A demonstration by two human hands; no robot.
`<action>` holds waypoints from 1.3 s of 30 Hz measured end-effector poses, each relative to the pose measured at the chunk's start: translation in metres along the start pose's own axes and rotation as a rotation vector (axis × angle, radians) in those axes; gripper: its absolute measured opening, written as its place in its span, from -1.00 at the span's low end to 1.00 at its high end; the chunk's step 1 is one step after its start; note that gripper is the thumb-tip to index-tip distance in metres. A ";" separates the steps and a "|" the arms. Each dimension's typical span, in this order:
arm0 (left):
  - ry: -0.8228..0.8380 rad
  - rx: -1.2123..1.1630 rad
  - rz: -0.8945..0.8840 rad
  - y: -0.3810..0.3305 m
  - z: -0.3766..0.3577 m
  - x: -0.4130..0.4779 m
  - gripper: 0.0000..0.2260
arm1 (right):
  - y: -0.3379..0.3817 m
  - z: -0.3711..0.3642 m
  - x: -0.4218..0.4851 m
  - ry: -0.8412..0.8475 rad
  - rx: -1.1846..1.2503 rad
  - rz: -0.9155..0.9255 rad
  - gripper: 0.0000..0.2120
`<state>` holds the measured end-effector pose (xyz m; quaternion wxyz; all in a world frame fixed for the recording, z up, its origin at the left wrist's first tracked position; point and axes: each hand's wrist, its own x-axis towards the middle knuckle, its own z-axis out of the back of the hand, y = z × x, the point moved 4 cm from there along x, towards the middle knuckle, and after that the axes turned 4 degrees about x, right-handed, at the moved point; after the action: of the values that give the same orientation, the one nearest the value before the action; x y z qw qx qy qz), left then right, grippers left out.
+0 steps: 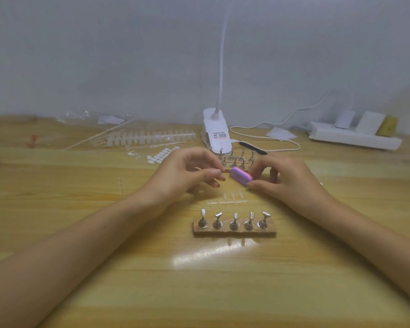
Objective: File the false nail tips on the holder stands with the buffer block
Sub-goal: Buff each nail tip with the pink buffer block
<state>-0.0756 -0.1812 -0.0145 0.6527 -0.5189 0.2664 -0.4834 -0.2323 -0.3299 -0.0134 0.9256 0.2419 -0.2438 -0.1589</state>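
Right hand (287,183) pinched buffer block (240,176) by its 4 o'clock end, long axis 10-to-4. Left hand (187,172) fingertips curled together just at block's 9 o'clock; contents unclear. Holder stands (233,223) sat apart at block's 6 o'clock.

A: Upper half of frame?
B: One plain grey-white wall (104,55).
A: Lower half?
B: One glossy wooden table (223,292), light glare at lower centre.
A: Fittings?
B: One white clip lamp (217,131), centre; one white power strip (353,138), right edge, by the wall.
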 end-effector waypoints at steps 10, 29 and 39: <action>0.000 0.025 -0.097 0.001 -0.005 -0.003 -0.90 | 0.003 -0.005 0.001 -0.070 -0.001 0.023 -0.84; 0.043 0.621 -0.397 -0.010 -0.013 0.000 -0.90 | -0.002 0.009 -0.011 -0.043 0.105 0.170 -0.91; -0.018 0.228 -0.203 -0.005 -0.004 0.003 -0.68 | -0.010 0.008 -0.005 0.107 0.251 0.082 -0.85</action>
<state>-0.0800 -0.1854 -0.0108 0.6577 -0.4699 0.1502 -0.5693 -0.2422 -0.3391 -0.0138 0.9054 0.3538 -0.2219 -0.0763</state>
